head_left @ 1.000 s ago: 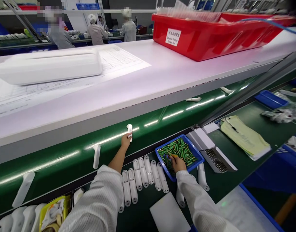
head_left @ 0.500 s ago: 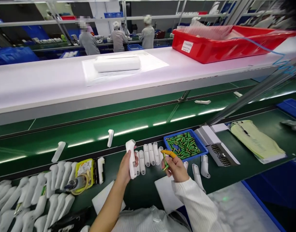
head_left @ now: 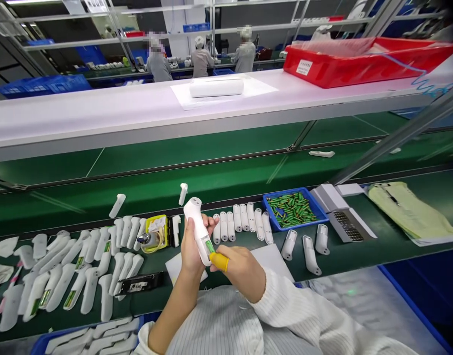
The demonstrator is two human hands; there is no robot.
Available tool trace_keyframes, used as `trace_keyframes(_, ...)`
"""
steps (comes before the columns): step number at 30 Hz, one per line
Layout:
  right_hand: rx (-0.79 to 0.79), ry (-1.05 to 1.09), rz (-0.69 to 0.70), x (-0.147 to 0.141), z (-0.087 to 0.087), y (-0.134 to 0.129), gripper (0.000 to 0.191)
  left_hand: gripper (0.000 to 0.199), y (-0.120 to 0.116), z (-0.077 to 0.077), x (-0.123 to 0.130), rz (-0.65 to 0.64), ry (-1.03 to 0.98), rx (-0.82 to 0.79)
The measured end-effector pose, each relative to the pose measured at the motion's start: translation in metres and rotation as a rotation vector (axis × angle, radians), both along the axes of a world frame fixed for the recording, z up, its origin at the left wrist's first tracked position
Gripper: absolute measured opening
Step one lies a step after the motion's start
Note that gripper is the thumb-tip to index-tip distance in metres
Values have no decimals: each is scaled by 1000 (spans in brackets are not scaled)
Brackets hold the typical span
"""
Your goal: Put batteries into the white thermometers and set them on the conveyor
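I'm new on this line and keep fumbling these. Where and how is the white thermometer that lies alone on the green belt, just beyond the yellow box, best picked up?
Take the white thermometer by its long straight handle, the nearer end, coming from above with fingers across its narrow sides. It lies flat on the belt, apart from the others, its bulkier head pointing away, so the slim handle probably gives the easiest pinch.

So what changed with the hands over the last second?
The left hand took a white thermometer body off the green belt and drew it in toward the chest. The right hand left the blue tray with a green battery and now presses it into the body. The row of white covers stayed put.
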State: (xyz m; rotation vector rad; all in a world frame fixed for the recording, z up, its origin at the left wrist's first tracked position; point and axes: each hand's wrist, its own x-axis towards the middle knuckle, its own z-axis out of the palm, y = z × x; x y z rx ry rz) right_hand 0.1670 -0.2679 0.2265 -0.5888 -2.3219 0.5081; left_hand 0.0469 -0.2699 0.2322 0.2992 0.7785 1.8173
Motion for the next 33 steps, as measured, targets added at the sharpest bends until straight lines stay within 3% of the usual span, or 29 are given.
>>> trace_keyframes(2,-216,-39,56,0,5,-1,30,30,-7,4,-1,-5,29,18)
trace_keyframes(4,-609,-18,74,-1,7,0,15,30,-13,8,1,-49,35,25)
trace_keyframes(7,-1133,58,101,-6,5,4,26,31,-21,11,4,-117,27,54)
trace_keyframes(9,-1266,148,145,-7,3,8,38,31,-24,11,5,-138,-1,84)
trace_keyframes(14,-1294,381,234,2,12,16,40,22,-27,12,-1,-83,-93,64)
trace_keyframes(19,-1276,514,89,2,23,8,39,19,-30,14,-5,-47,-23,89)
trace_keyframes(23,-1074,548,-51,-2,27,-3,29,22,-32,12,-3,-68,15,52)
trace_keyframes(26,-904,448,-17,0,28,-4,28,21,-32,12,-3,-36,19,59)
trace_keyframes(30,-1080,399,158,1,26,2,28,17,-33,12,-2,3,15,106)
trace_keyframes(33,-1233,381,174,-3,22,4,34,19,-36,10,1,-14,61,76)
